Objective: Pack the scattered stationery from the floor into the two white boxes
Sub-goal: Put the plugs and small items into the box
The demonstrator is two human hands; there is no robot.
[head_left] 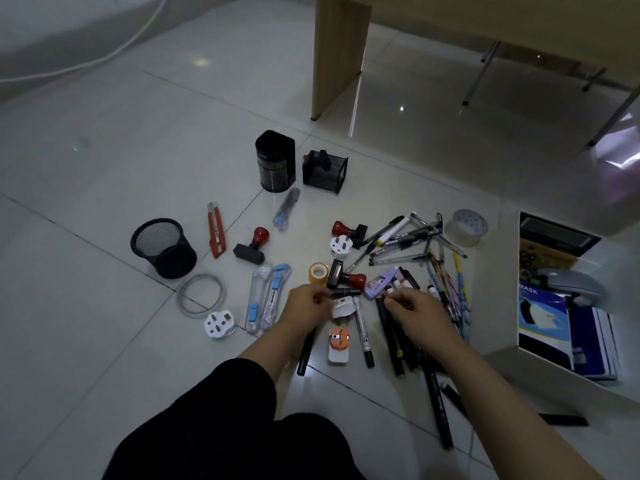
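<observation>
Stationery lies scattered on the tiled floor. My left hand (306,304) pinches a black marker (344,292) that lies beside a white plug (341,306). My right hand (414,308) curls its fingers round the tops of several black pens (393,341). A purple correction tape (381,282) and a red-handled stamp (346,277) lie just beyond the hands. One white box (509,355) stands at the right, holding a mask pack, notebooks and a mouse. A heap of pens (415,240) lies further back.
Black pen holders (162,247) (275,161) (323,171) stand at left and behind. A red cutter (216,228), two clear cutters (265,297), a tape roll (465,226), plugs (220,323) and an orange adapter (338,344) lie about. A wooden desk leg (337,53) rises behind.
</observation>
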